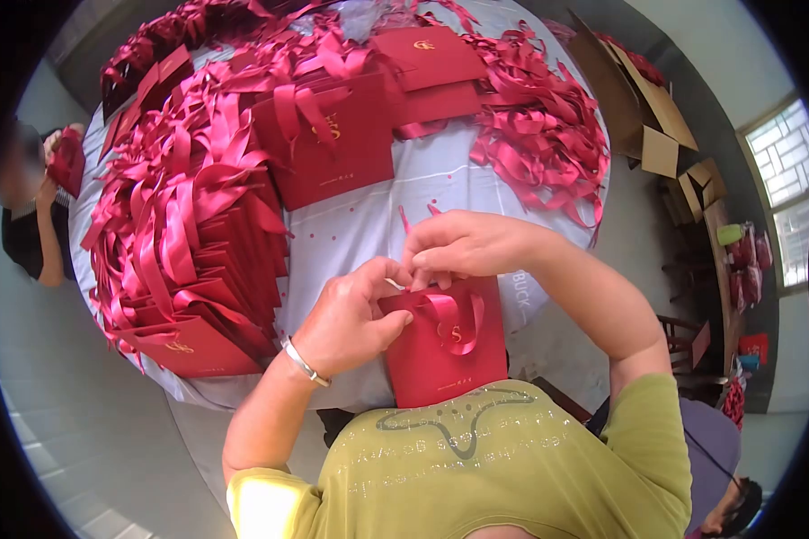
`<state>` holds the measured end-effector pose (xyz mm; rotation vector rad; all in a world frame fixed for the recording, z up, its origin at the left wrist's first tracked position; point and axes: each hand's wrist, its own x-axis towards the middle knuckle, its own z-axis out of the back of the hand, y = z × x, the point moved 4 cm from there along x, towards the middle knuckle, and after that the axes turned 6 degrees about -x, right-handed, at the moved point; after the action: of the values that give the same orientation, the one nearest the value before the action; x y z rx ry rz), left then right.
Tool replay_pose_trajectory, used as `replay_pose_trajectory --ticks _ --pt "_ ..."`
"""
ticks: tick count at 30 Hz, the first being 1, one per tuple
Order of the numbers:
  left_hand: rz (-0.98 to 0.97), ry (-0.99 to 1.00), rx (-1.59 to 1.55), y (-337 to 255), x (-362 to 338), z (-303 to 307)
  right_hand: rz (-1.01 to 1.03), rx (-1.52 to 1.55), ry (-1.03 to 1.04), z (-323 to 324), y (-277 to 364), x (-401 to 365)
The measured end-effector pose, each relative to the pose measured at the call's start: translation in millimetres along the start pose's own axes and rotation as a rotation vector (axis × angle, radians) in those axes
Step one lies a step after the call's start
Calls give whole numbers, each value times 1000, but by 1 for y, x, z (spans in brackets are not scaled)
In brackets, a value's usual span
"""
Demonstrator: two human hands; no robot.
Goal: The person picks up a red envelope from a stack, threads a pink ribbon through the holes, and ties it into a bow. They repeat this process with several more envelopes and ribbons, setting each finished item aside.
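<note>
Two hands meet at the table's [368, 225] near edge. A stack of red bags [189, 278] lines its left edge. My left hand [351, 314] pinches the red gift bag [440, 359], its long axis running towards my chest. My right hand [458, 244] grips its ribbon [454, 314]. Gold "S" on the bag; "BUCK" on the cloth to the right.

Your green shirt [476, 458] hides the red bag [431, 359] bottom edge at six o'clock. Your right hand [463, 247] covers the ribbon [454, 319] top. The bag's gold print [456, 333] is too small to read. At nine o'clock the lens rim cuts off another person [31, 225].
</note>
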<state>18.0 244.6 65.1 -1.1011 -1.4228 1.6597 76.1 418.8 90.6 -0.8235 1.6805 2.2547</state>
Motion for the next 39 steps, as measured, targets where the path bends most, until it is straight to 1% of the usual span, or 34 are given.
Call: replay_pose_trajectory --ticks 1,2,3,4,5,6,7,8,9,10,11,12,14,15,16,17,19,20,22,24,25,29,31,33,34,35,36,38,39 --pt "-94 -46 83 -5 -1 0 7 -119 58 -3 3 3" --pt "-100 -29 90 -6 -1 -1 12 -238 115 -7 5 6" --pt "-167 -18 142 -7 -2 -2 137 -354 81 -9 3 12" --pt "-232 -7 191 -8 -2 -5 135 -346 63 -10 2 16" --pt "-276 -33 204 -7 -3 -7 33 -318 128 -13 -1 20" --pt "-279 -15 208 -8 -3 -10 -67 -288 193 -14 -5 23" --pt "-331 -53 245 -11 -4 -11 -112 -204 236 -13 -12 28" --pt "-385 -90 282 -14 -5 -11 -109 -193 221 -12 -12 28" --pt "-389 -72 289 -17 -6 -12 -142 -134 219 -11 -13 27" --pt "-338 -63 330 -19 -7 -12 -174 -75 218 -11 -14 26" --pt "-287 -53 372 -20 -8 -12 -170 -61 203 -11 -14 26" --pt "-290 -33 379 -20 -8 -12 -166 -8 192 -12 -15 26" --pt "-235 -2 302 -16 -7 -11 -160 54 175 -15 -18 22" --pt "-235 7 305 -14 -6 -11 -123 71 91 -15 -18 20" --pt "-292 17 292 -14 -5 -12 -86 87 10 -15 -18 19" --pt "-348 25 280 -14 -6 -12 -82 93 10 -18 -18 17" --pt "-363 32 293 -10 -3 -11 9 67 -76 -18 -17 14" --pt "-381 39 300 -10 -3 -12 11 74 -75 -20 -20 14" --pt "-356 60 278 -11 -3 -14 202 -128 -224 -19 -19 12" --pt "-332 86 260 -11 -4 -15 208 -42 -415 -2 -19 12" --pt "-322 75 290 -10 -3 -15 349 -112 -489 -2 -17 11" --pt "-314 61 377 -11 -1 -17 397 -126 -547 -5 -19 14" --pt "-300 67 365 -11 -2 -15 427 -231 -680 -1 -18 12" --pt "-286 67 355 -12 -3 -15 465 -259 -818 10 -18 16" --pt "-289 39 344 -15 -4 -17 422 -200 -841 17 -21 18" --pt "-296 13 333 -17 -4 -17 429 -203 -840 21 -20 22" --pt "-300 8 336 -16 -3 -16 425 -249 -895 26 -22 25" --pt "-147 77 360 -4 -1 -14 406 -317 -978 35 -24 33" --pt "-147 77 361 -2 -1 -14 407 -316 -979 36 -26 37"
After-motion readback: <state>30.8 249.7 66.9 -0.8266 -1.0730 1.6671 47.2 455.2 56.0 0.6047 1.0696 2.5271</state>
